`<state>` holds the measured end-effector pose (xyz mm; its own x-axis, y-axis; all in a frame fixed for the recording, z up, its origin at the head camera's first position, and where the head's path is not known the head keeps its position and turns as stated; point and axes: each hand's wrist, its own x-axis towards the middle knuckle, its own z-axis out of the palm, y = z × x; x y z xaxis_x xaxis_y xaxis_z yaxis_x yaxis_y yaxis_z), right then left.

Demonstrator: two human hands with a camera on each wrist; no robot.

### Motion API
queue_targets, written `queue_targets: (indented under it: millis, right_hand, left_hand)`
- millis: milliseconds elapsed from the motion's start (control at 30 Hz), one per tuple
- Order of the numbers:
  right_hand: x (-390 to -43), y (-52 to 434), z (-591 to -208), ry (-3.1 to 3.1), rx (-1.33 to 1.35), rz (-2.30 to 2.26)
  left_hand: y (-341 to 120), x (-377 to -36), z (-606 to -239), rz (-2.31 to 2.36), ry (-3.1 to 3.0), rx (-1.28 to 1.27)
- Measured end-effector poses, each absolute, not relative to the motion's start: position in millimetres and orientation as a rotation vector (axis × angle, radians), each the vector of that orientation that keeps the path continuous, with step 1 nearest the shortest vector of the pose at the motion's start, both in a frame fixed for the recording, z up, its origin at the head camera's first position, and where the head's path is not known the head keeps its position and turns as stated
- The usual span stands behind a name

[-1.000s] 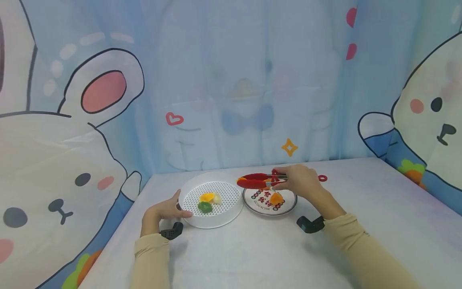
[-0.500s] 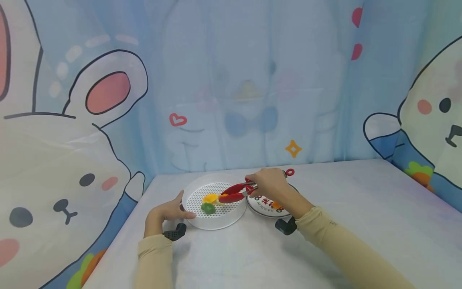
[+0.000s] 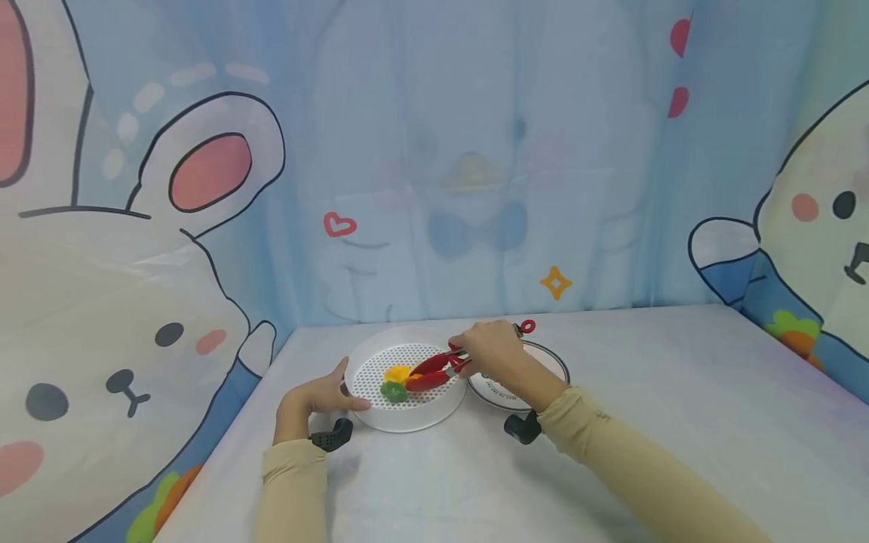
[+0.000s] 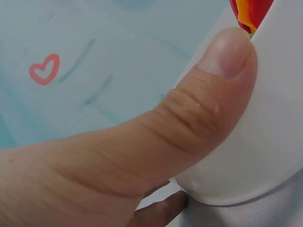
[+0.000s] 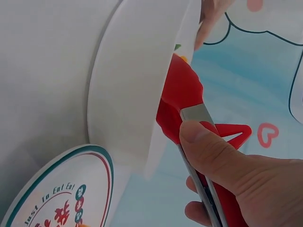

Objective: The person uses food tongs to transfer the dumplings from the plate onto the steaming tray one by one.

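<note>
My left hand [image 3: 317, 396] holds the left side of a white round basket [image 3: 410, 420] with a perforated floor, the thumb [image 4: 227, 54] reaching its rim. In the basket lie a yellow piece [image 3: 397, 373] and a green piece [image 3: 394, 391]. From the right, my right hand [image 3: 490, 348] grips red-tipped metal tongs [image 3: 426, 382]. The tips dip inside the basket beside these pieces. An orange bit [image 4: 243, 14] shows between the red tips in the left wrist view; whether they still clamp it I cannot tell.
A white plate [image 3: 555, 363] with a dark rim and printed lettering stands right of the basket, partly under my right forearm. An orange piece [image 5: 84, 225] on it barely shows in the right wrist view. A printed blue curtain [image 3: 468, 151] closes off the table's back.
My right hand has carried the tongs left from above the plate to the basket and lowered their tips into it. My left hand has stayed on the basket.
</note>
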<state>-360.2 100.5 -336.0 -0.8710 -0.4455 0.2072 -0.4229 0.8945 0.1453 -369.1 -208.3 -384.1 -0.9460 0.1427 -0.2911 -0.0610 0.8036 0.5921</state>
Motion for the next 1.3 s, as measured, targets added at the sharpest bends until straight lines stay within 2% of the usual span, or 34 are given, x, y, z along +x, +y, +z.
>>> queue_targets:
  millis: [600,1300]
  right_hand:
    - [-359,90,-339,-2.888,0.624,-0.191]
    - [-350,101,-345,-2.965,0.566,-0.004]
  left_hand:
    - [-209,-371,-386,0.925,2.659,0.052]
    - [-208,-370,-386,0.92,2.656,0.056]
